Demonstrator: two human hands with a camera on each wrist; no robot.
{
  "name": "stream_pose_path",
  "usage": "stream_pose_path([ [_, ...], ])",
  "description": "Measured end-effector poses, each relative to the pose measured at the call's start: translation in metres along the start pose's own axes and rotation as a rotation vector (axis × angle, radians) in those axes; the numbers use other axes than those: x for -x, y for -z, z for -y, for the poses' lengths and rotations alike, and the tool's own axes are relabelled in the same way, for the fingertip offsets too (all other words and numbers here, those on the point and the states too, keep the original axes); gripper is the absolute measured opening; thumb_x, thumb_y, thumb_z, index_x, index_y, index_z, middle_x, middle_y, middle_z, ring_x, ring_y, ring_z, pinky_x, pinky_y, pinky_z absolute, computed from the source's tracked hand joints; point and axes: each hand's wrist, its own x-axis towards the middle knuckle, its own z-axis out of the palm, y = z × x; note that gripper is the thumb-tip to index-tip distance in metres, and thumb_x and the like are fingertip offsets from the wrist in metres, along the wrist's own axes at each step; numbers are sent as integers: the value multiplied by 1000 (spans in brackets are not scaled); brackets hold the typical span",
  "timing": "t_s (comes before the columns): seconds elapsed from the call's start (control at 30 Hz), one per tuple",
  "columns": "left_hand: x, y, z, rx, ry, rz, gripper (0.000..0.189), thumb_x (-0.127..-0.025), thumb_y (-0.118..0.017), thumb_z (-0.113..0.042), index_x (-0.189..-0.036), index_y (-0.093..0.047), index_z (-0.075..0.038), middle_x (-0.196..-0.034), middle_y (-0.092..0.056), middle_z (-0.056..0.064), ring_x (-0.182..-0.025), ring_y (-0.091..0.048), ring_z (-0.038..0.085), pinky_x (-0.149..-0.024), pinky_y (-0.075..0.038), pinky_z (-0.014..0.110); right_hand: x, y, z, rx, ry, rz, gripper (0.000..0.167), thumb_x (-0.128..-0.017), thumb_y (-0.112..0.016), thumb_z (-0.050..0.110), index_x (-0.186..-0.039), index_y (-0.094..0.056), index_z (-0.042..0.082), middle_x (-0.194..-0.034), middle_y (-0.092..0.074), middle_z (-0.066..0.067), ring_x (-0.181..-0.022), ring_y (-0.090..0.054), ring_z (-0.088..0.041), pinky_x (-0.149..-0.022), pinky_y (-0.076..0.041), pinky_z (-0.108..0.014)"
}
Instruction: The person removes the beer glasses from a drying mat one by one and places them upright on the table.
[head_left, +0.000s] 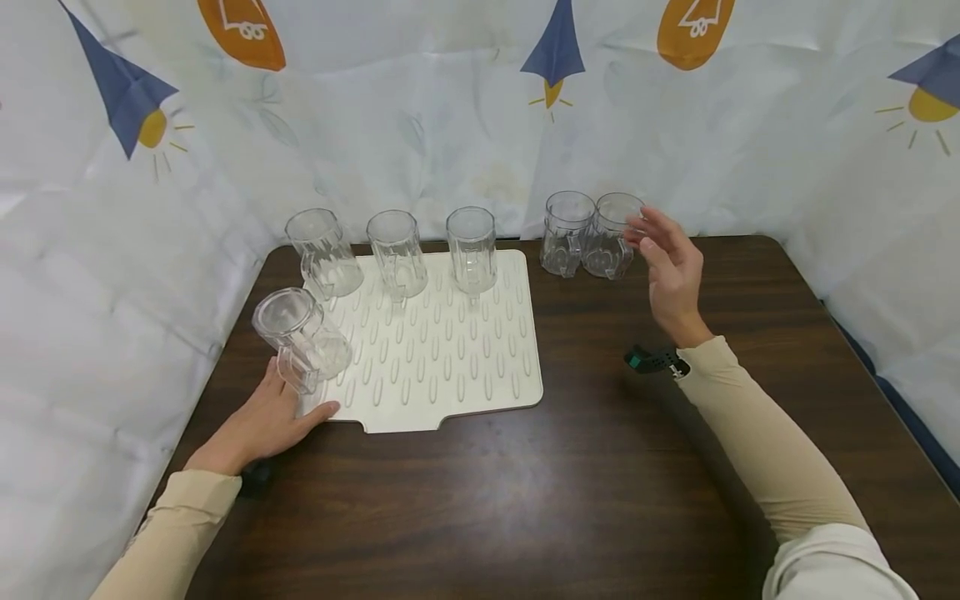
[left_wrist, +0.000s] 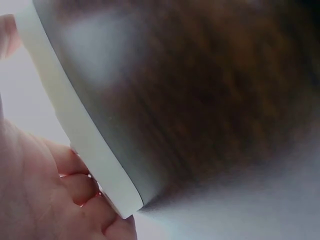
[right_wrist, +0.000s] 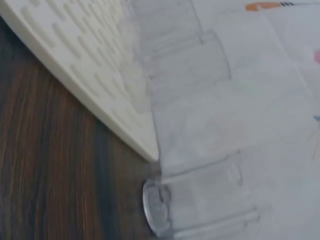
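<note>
My left hand [head_left: 266, 421] rests at the near left corner of a white ribbed drying mat [head_left: 450, 392], thumb and fingers spread along its edge. In the left wrist view, those fingers [left_wrist: 82, 187] touch the mat's side. A clear glass mug [head_left: 300, 337] stands on the mat just beyond this hand, partly covering the fingertips. At the back right, my right hand [head_left: 671, 271] is raised with loosely extended fingers beside a glass mug [head_left: 609, 246]. Its fingertips overlap the mug's rim; whether they touch cannot be told. Another mug [head_left: 566, 237] stands right beside that one.
Three more glass mugs, left [head_left: 330, 262], middle [head_left: 399, 258] and right [head_left: 472, 258], line the mat's back edge. All stand on a dark wooden table [head_left: 525, 500]. White printed cloth [head_left: 450, 125] hangs close behind and along the sides.
</note>
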Motion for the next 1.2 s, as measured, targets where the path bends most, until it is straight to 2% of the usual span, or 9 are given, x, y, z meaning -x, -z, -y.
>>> stream_pose_path([
  [0.27, 0, 1, -2, -16, 0, 2, 119, -100, -55, -62, -150, 3, 29, -162, 6, 48, -152, 2, 65, -120, -20, 75, 5, -24, 1, 51, 14, 115, 41, -99, -48, -4, -138, -61, -5, -125, -76, -3, -111, -73, -17, -103, -56, -29],
  [0.53, -2, -1, 0, -29, -2, 8, 119, -100, -51, -65, -151, 3, 29, -162, 6, 47, -153, 4, 64, -121, -19, 75, 14, -46, 3, 41, -49, 215, 43, -101, -51, 1, -143, -56, -8, -130, -75, 1, -116, -73, -14, -106, -56, -29],
  [0.97, -1, -1, -1, -34, 2, 15, 119, -100, -49, -67, -150, 0, 30, -162, 6, 47, -153, 4, 63, -122, -18, 74, 31, -84, -2, 48, -124, 303, 48, -102, -53, 4, -146, -47, -14, -134, -71, 4, -119, -71, -13, -107, -56, -32],
  [1.2, 0, -2, 0, -37, 1, 13, 119, -101, -49, -67, -151, 1, 29, -163, 7, 47, -153, 4, 64, -121, -18, 74, 42, -99, -8, 15, -149, 326, 50, -101, -56, 4, -144, -44, -19, -134, -69, 4, -118, -70, -14, -99, -59, -30],
])
